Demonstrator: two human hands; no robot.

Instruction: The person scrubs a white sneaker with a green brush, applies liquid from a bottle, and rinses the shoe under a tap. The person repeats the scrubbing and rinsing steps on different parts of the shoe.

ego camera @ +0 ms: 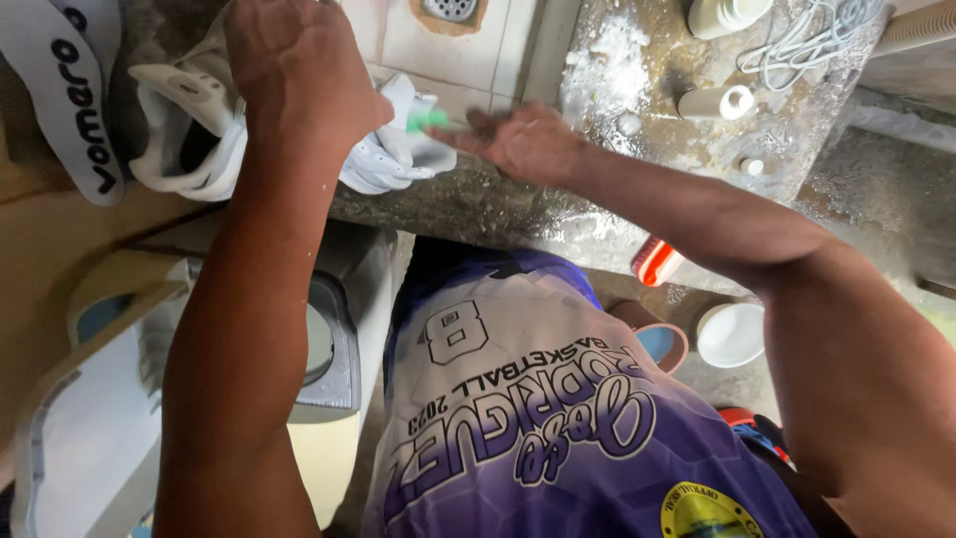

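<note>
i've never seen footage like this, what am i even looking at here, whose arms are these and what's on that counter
This is one picture from a camera worn on a person's head, looking straight down, so you see their own two bare arms and their purple and white printed jersey from above. No machine is involved.

The left hand presses on a white sneaker resting at the edge of a rough grey stone counter. The right hand grips a thin tool with a green handle, its tip against the shoe; what kind of tool it is cannot be told.

On the counter lie spilled white powder, a small white plastic tube, a coil of pale cord and a red and white brush at the edge. Below stand a round white bowl and a brown cup with a blue inside.
</note>
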